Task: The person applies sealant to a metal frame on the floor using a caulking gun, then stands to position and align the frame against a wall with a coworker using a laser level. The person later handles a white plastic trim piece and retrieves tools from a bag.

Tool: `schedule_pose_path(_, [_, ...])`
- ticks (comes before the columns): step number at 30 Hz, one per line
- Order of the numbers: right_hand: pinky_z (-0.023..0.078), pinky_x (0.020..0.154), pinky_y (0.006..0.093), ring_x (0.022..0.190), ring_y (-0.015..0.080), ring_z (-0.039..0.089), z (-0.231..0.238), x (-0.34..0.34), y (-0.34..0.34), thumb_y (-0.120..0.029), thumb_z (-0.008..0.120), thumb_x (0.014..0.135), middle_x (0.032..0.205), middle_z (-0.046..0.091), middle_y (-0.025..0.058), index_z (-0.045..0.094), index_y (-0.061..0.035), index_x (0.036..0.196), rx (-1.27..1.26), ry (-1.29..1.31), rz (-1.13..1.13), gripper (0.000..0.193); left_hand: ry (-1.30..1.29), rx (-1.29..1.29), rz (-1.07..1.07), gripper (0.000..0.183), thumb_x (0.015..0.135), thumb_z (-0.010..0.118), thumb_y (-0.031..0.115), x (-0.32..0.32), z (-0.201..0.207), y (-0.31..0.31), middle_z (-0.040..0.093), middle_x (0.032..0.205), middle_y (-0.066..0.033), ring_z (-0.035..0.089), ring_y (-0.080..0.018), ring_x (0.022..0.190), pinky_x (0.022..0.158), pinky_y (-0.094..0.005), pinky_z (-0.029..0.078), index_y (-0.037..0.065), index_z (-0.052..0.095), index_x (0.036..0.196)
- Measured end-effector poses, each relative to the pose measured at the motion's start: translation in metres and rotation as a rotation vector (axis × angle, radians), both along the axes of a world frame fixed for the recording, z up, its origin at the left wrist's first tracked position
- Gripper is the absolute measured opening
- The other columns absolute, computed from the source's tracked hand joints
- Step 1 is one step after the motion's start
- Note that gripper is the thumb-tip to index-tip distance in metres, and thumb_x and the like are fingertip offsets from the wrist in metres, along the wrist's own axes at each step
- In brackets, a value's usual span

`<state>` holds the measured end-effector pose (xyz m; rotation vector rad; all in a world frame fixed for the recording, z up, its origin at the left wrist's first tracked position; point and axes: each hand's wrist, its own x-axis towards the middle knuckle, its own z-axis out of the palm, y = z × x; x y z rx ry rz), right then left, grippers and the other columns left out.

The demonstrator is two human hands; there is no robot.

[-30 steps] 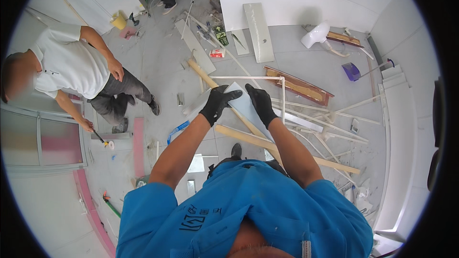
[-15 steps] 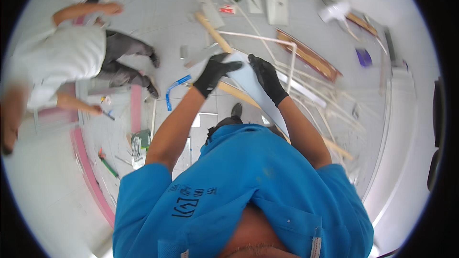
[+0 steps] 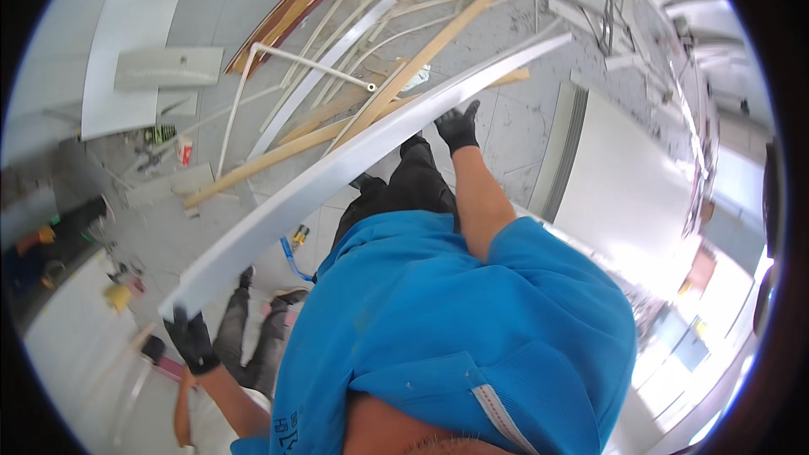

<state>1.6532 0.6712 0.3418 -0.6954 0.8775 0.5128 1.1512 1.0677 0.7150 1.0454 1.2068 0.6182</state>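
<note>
A long white strip-shaped panel [image 3: 337, 164] slants across the view in front of me, from low left to far right. At its lower left end, my left hand [image 3: 192, 344], in a black glove, is closed on the end, its fingertips against the panel. My right hand [image 3: 458, 128], also gloved in black, supports the near edge, right of the panel's middle. Its thumb sticks out to the right, and some fingers seem hidden beneath the panel. Beyond lie a long wooden batten [image 3: 447, 42] and a bent white pipe [image 3: 312, 67].
A brown trim board [image 3: 286, 8] and several thin strips litter the tiled floor ahead. Large pale sheets [image 3: 624, 177] are stacked at the right. At lower left, a person's dark-trousered legs [image 3: 253, 329] are close to my left arm. A blue tool [image 3: 293, 261] lies near me.
My view has swung left. My hands, close together before at one end of a white panel, are now far apart, left at the end and right farther along. The panel now lies crosswise.
</note>
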Motion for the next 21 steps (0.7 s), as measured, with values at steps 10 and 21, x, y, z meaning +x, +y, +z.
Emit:
schedule_pose_path(10, [0.048, 0.095, 0.0382, 0.105, 0.0299, 0.060, -0.007, -0.024, 0.040, -0.069, 0.024, 0.095, 0.113, 0.064, 0.0154, 0.055, -0.0077, 0.128, -0.175, 0.035, -0.120, 0.076, 0.673, 0.677, -1.286, 0.051, 0.085, 0.067, 0.024, 0.307, 0.053, 0.031, 0.061, 0.119, -0.0176, 0.058, -0.0285, 0.113, 0.095, -0.0400, 0.047, -0.001, 0.052, 0.127])
schedule_pose_path(21, [0.053, 0.080, 0.0372, 0.085, 0.0285, 0.066, 0.032, -0.045, 0.015, -0.063, 0.029, 0.098, 0.093, 0.069, 0.0162, 0.064, 0.0032, 0.110, -0.425, 0.253, -0.054, 0.076, 0.751, 0.606, -1.962, 0.077, 0.083, 0.063, 0.055, 0.501, -0.250, -0.290, 0.058, 0.126, -0.0279, 0.056, -0.0381, 0.120, 0.100, -0.0440, 0.045, -0.002, 0.048, 0.133])
